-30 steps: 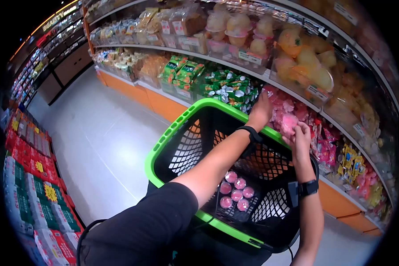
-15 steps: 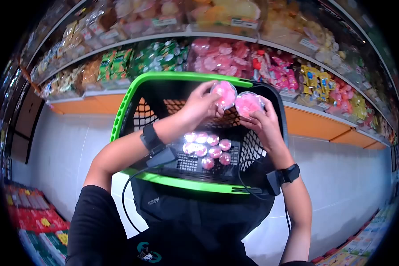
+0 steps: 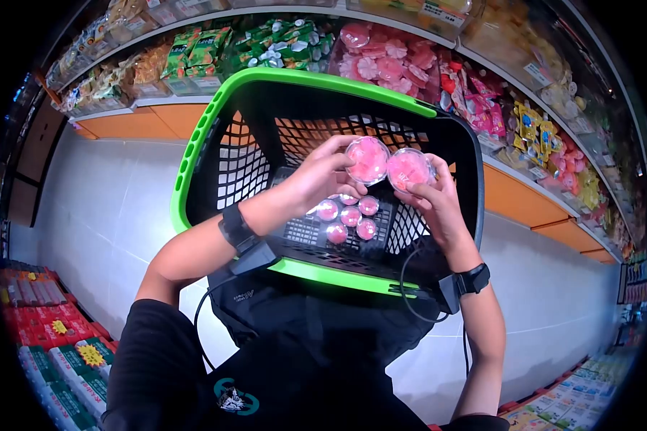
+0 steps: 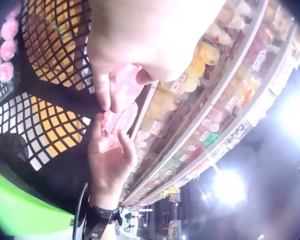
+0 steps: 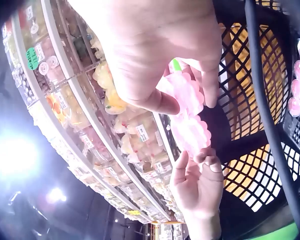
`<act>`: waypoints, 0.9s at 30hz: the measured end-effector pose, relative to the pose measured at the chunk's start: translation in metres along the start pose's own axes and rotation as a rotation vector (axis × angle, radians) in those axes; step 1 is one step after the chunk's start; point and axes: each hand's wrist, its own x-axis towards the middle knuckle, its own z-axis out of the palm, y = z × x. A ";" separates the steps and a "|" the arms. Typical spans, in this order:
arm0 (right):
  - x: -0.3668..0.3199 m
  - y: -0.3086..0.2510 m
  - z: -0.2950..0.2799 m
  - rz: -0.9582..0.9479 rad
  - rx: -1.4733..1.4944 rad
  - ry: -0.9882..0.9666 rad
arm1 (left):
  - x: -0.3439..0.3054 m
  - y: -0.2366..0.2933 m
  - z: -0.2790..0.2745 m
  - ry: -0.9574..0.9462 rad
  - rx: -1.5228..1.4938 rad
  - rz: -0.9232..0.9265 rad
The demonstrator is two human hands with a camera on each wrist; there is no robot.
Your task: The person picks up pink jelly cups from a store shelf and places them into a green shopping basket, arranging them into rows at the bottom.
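Note:
My left hand (image 3: 318, 176) pinches a round clear-lidded pink pack (image 3: 367, 160) by its edge, thumb and fingers at its sides. A second pink pack (image 3: 410, 169) is pinched in my right hand (image 3: 442, 208), side by side with the first. Both packs are above the black basket with a green rim (image 3: 305, 271). On the basket's bottom lie several smaller-looking pink packs (image 3: 351, 215). In the left wrist view, the left hand (image 4: 140, 40) is close and the right hand (image 4: 110, 165) faces it across the packs.
Behind the basket runs a shelf with a bin of pink packs (image 3: 388, 61), green packets (image 3: 284, 47) and yellow packets (image 3: 530, 133). Orange panels (image 3: 517, 197) line the shelf's base. Stacked red and green goods (image 3: 57, 323) stand at the lower left.
Both hands have come from the pink bin to over the basket, each with a pink pack. Since half a second ago, the basket appears higher in view and the packs have turned slightly.

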 end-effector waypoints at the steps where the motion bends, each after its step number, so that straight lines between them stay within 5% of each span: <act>1: 0.000 0.000 0.001 0.007 -0.011 0.002 | 0.000 -0.002 -0.001 0.004 -0.003 -0.013; 7: 0.011 0.012 -0.010 0.059 -0.021 0.069 | 0.003 -0.010 -0.007 0.060 0.031 -0.023; 10: 0.016 0.018 -0.016 0.105 -0.001 0.092 | 0.008 -0.021 -0.012 0.326 0.137 -0.035; 27: 0.012 0.014 -0.007 0.170 -0.092 0.044 | 0.014 -0.023 -0.029 0.238 0.158 -0.005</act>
